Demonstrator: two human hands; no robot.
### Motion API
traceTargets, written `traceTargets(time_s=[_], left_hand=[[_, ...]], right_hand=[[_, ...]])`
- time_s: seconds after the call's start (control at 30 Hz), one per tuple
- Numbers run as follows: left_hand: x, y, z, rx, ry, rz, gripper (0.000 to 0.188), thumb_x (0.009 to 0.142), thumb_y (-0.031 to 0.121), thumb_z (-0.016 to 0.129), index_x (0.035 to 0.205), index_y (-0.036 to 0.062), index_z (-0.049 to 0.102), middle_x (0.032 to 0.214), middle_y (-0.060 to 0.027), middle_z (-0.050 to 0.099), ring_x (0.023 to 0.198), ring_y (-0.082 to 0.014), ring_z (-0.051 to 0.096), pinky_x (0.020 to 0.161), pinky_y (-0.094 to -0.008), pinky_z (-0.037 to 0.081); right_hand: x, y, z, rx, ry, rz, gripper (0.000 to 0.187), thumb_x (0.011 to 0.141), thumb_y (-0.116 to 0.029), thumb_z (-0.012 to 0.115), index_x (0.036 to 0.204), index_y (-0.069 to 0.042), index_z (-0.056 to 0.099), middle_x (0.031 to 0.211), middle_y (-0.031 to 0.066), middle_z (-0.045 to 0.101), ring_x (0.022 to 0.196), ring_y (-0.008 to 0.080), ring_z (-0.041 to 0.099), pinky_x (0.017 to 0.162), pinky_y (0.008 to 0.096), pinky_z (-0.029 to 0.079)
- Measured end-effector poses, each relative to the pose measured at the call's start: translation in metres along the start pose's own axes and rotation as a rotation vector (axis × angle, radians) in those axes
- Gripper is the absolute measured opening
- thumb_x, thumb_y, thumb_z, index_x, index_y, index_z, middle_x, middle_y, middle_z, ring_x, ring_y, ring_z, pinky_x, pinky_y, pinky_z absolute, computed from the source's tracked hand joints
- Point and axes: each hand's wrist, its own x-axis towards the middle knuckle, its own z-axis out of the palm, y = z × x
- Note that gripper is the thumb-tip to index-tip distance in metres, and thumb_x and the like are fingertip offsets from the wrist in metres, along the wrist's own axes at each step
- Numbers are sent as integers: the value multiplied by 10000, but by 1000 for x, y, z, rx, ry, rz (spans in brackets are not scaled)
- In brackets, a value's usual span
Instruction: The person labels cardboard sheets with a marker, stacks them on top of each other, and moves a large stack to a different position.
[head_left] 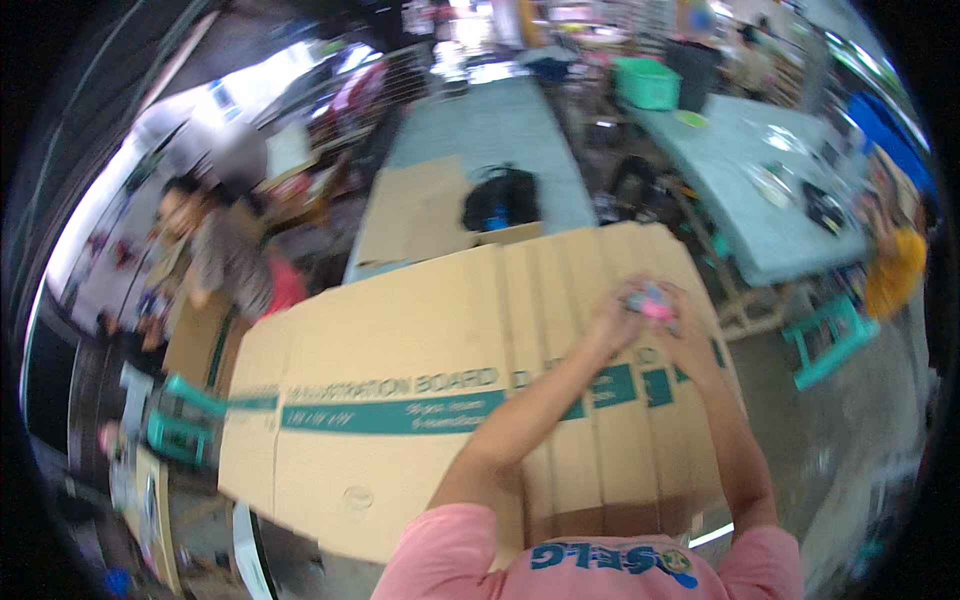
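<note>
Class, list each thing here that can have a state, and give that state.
Left hand: closed around the small thing
Right hand: likewise
Small pink-and-grey thing: held between both hands, blurred
Large cardboard sheets: flat, overlapping
Brown cardboard piece: flat on the blue table
Black bag: resting, open or shut unclear
Green basket: on the right-hand table

Cardboard sheet (450,345), left side: we have bare surface to cross.
Bench (470,120) beyond: black bag (510,198) blocks us.
</note>
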Motion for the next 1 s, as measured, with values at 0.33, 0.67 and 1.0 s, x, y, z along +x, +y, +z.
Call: traceTargets(time_s=[0.33, 0.67, 1.0], left_hand=[[-18, 23, 7, 206, -67, 147, 317, 1020, 198, 376, 1255, 1, 458, 1004, -69, 520, 933, -197, 563, 864, -343, 516], [-66, 48, 18, 1494, -160, 154, 263, 930, 201, 479, 1080, 59, 644, 957, -96, 668, 832, -194, 625, 746, -331, 500], [-100, 72, 40, 2087, -343, 220, 265, 876, 250, 566, 1078, 123, 680, 823, -136, 683, 745, -300, 661, 687, -399, 516]], right_hand=[[1, 26, 51, -22, 139, 140, 259, 961, -212, 533, 1122, -11, 553, 933, 70, 601, 833, 162, 572, 728, 253, 422], [-6, 27, 12, 1386, 401, 630, 213, 969, -263, 472, 1154, -183, 539, 696, 1, 510, 474, 74, 406, 413, 212, 328], [-2, 13, 24, 1547, 157, 292, 272, 984, -414, 426, 1102, -185, 514, 721, 25, 495, 473, 79, 321, 479, 234, 299]])
